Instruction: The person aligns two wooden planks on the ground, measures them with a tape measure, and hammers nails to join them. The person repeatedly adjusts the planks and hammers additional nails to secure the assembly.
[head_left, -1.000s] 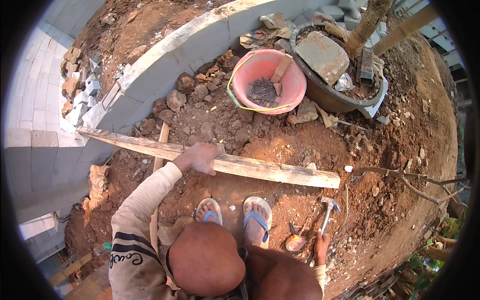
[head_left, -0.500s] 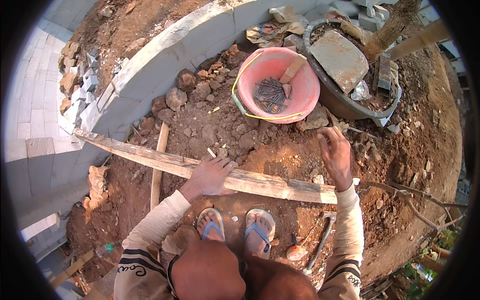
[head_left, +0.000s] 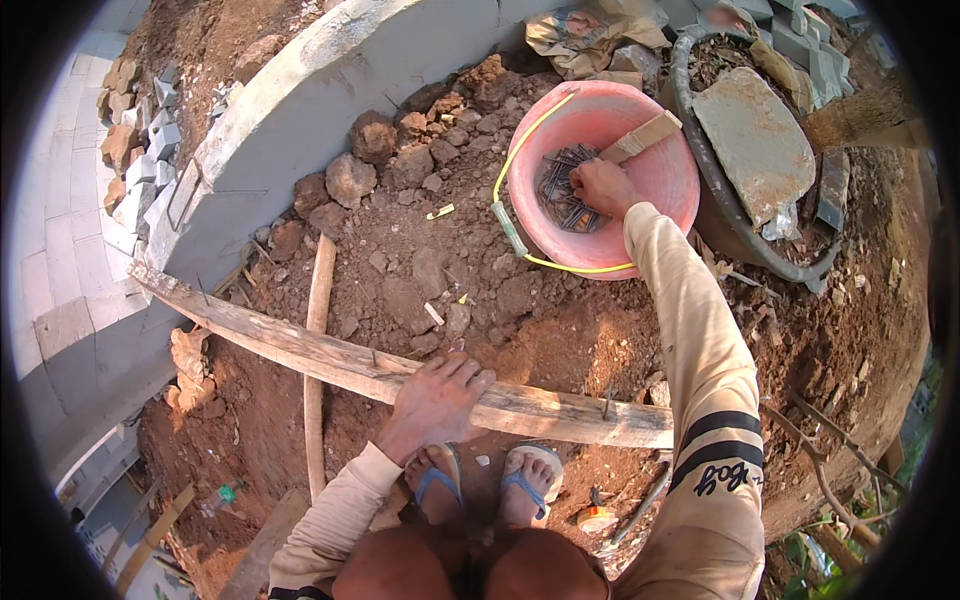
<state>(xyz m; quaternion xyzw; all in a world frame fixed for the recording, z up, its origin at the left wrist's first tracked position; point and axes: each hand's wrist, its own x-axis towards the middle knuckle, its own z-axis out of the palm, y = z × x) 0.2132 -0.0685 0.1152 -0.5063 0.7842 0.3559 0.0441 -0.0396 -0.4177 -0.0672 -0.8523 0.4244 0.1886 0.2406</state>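
A long, rough wooden plank (head_left: pixel 290 345) lies across the ground in front of my feet, with several nails standing upright in it. My left hand (head_left: pixel 437 400) lies over its middle, fingers closed round the far edge. At the upper right sits a pink bucket (head_left: pixel 660 215) with a yellow handle. A heap of dark nails (head_left: pixel 562 180) and a small wood piece (head_left: pixel 642 137) are inside. My right hand (head_left: pixel 605 188) reaches into the bucket, its fingers curled into the nails. The fingertips are hidden, so what they pinch does not show.
Beneath the plank runs a thinner pole (head_left: pixel 318 330). A hammer (head_left: pixel 640 508) and an orange tape measure (head_left: pixel 597 518) lie by my right foot. Beyond the bucket stands a black tub (head_left: pixel 690 150) with a stone slab. A grey block wall (head_left: pixel 270 125) curves along the left.
My right hand has moved from above the plank's right end up into the bucket. My left hand stays on the plank. The view has shifted a little.
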